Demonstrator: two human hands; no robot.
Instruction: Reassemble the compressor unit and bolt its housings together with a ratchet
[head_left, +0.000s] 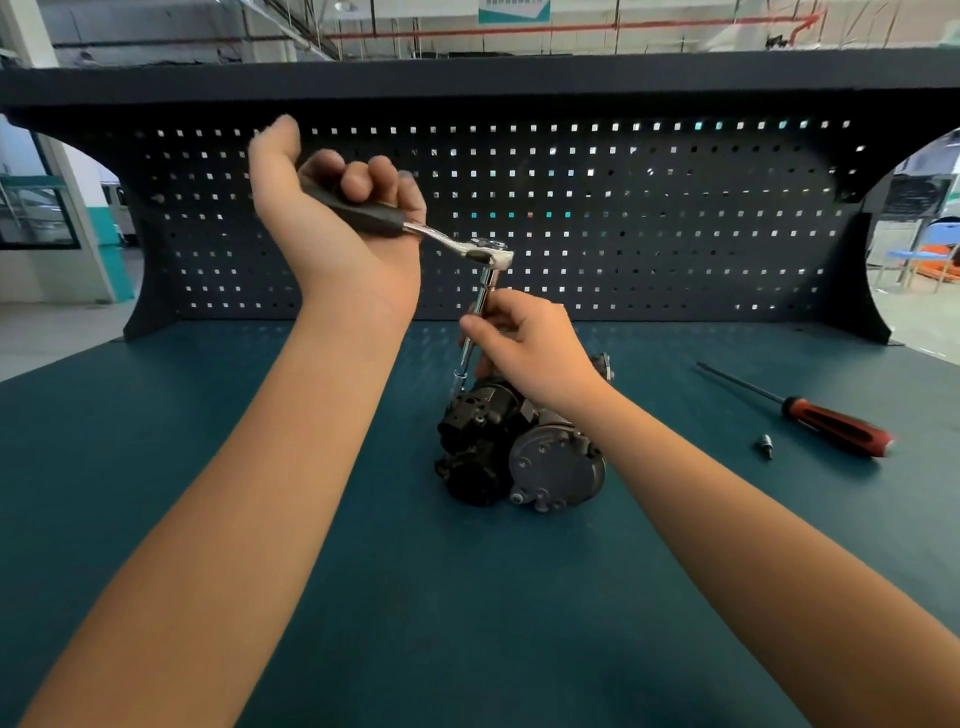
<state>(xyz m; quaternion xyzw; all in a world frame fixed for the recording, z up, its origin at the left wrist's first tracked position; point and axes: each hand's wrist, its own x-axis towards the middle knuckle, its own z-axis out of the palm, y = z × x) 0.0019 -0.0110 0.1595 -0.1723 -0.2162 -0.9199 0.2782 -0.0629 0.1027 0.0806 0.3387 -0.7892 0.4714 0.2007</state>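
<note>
The compressor unit (514, 447), black with a grey round end housing, lies on the teal bench top (363, 597) near the middle. A chrome ratchet (467, 247) with a black handle stands over it on a long extension bar (475, 332) that runs down to the unit's top left. My left hand (337, 218) is raised and wrapped around the ratchet's handle. My right hand (524, 343) pinches the extension bar just above the compressor and hides part of its top.
A red-and-black screwdriver (826, 421) lies on the bench to the right, with a small loose socket bit (764, 446) beside it. A dark pegboard back wall (675, 218) rises behind the bench under a shelf.
</note>
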